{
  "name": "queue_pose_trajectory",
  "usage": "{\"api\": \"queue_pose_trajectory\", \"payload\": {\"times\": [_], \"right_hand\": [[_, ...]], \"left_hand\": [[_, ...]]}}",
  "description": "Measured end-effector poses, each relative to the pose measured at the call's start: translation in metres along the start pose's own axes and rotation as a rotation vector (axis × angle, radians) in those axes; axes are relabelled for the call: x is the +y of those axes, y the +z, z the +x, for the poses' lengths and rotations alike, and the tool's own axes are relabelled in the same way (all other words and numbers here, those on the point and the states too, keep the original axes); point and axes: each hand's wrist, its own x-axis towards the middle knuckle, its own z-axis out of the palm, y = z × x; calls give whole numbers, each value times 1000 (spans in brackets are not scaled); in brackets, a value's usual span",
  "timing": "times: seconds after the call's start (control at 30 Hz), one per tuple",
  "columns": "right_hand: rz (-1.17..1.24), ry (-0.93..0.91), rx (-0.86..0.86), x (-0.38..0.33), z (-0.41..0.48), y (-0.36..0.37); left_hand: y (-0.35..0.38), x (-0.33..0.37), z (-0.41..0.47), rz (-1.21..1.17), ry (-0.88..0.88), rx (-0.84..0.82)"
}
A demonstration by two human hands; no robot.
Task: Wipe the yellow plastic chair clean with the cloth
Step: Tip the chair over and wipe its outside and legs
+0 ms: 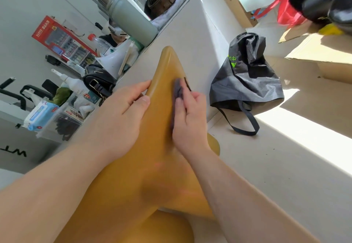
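The yellow plastic chair (165, 67) fills the middle of the view, its back seen from above and narrowing to a rounded top edge. My left hand (122, 117) grips the chair back's left edge, thumb on the front face and fingers curled behind it. My right hand (188, 117) presses a dark grey cloth (179, 90) flat against the chair's surface near the right edge. The cloth is bunched under my fingers and only its upper part shows. Both forearms stretch across the lower part of the chair.
A beige partition wall (192, 25) stands right behind the chair. A cluttered desk at left holds a green thermos (131, 18), a black handbag (99, 82) and wet wipes (41, 115). A black bag (245, 79) lies on the floor at right, beside cardboard boxes (320, 50).
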Motion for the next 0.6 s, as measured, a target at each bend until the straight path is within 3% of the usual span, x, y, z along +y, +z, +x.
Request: {"api": "queue_pose_trajectory", "payload": {"times": [0.07, 0.1, 0.27, 0.4, 0.43, 0.53, 0.6], "right_hand": [[-24, 204, -3, 10, 29, -3], [-44, 220, -2, 9, 28, -3], [-69, -6, -3, -41, -69, 19], [-38, -119, -32, -22, -56, 15], [-51, -51, -43, -6, -45, 7], [-59, 434, -74, 45, -21, -12], [-96, 532, -75, 50, -22, -11]], "left_hand": [[0, 0, 0, 0, 4, -9], [0, -1, 0, 4, 16, -6], [0, -6, 0, 7, 28, 37], [-1, -4, -1, 17, 24, 40], [-1, -2, -1, 18, 17, 32], [-1, 1, -1, 58, 29, 12], [0, 1, -2, 68, 41, 23]]}}
